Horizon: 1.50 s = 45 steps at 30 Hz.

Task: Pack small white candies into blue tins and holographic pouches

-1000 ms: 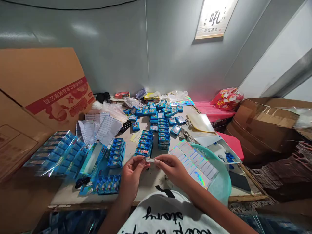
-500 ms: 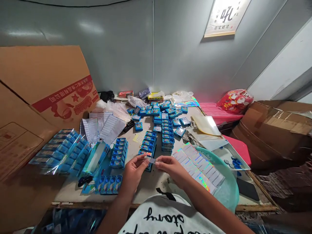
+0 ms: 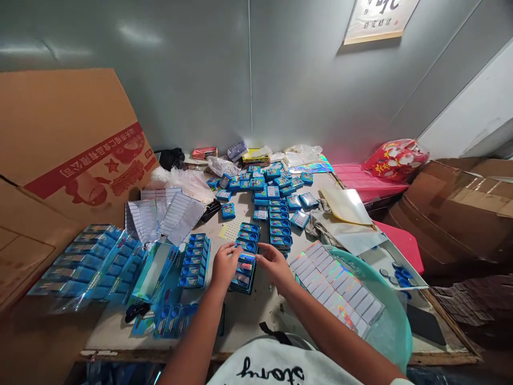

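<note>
My left hand (image 3: pixel 225 267) and my right hand (image 3: pixel 276 266) meet over a row of small blue boxes (image 3: pixel 249 229) with round recesses on their faces. Between their fingertips is a small shiny sticker (image 3: pixel 247 257), each hand pinching one end, low over a box in the row or touching it; I cannot tell which. Nearer boxes in this row show reddish, shiny faces. Right of my right hand, a sheet of silvery stickers (image 3: pixel 320 267) rests across a green basin (image 3: pixel 401 326). Another row of blue boxes (image 3: pixel 194 262) stands left of my left hand.
A stacked row of blue boxes (image 3: pixel 279 224) and a loose heap of them (image 3: pixel 256 184) lie farther back. Wrapped blue packs (image 3: pixel 88 262) and silvery sheets (image 3: pixel 182 214) are at left beside a large carton (image 3: pixel 72 133). A white tray (image 3: pixel 419 283) holds blue caps at right.
Both hands have moved forward and slightly up with the sticker, from the near end of the box row to over its boxes. The view has shifted slightly.
</note>
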{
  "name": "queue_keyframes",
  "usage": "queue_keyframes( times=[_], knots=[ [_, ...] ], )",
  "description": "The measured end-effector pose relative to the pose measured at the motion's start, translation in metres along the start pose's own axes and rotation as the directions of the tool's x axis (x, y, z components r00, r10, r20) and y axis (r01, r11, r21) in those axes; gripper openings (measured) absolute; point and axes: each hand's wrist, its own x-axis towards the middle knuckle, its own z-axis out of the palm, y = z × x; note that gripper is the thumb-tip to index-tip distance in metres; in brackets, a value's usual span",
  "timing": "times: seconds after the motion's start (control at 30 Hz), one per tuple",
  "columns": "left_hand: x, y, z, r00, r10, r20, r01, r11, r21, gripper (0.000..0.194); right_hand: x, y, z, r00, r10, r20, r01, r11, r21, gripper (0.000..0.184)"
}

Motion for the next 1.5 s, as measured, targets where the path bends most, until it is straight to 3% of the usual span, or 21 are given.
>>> queue_keyframes(
  times=[0.17,0.27,0.57,0.87,1.1,1.2,1.5],
  knots=[
    [0.015,-0.01,0.003,0.99,-0.084,0.112,0.086,0.996,-0.017,0.041,0.011,0.003,-0.005,0.998,0.067,-0.018,-0.066,0.997,0.043,0.042],
    [0.018,-0.012,0.004,0.986,-0.09,0.137,0.088,0.996,0.02,0.037,0.017,0.007,-0.007,0.994,0.103,-0.023,-0.101,0.993,0.064,0.04],
    [0.023,-0.023,0.012,0.994,0.051,0.094,-0.073,0.966,0.249,0.021,0.03,0.031,-0.013,1.0,0.008,-0.008,-0.009,0.993,-0.115,0.042],
    [0.022,-0.024,0.014,0.988,0.123,0.09,-0.147,0.926,0.348,0.017,0.033,0.049,-0.014,0.998,0.066,-0.019,-0.065,0.995,0.082,0.045],
    [0.017,-0.031,0.016,0.992,0.129,0.01,-0.126,0.938,0.323,0.016,0.03,0.07,-0.003,0.983,0.183,0.007,-0.171,0.906,0.388,0.053],
    [0.019,-0.039,0.011,0.995,0.098,0.0,-0.094,0.958,0.269,0.02,0.027,0.072,0.0,0.982,0.189,0.007,-0.175,0.891,0.419,0.057],
    [0.022,-0.059,-0.004,0.998,-0.039,0.058,0.035,0.997,0.068,0.034,0.027,0.054,-0.011,0.987,0.157,-0.04,-0.128,0.906,0.403,0.046]
  ],
)
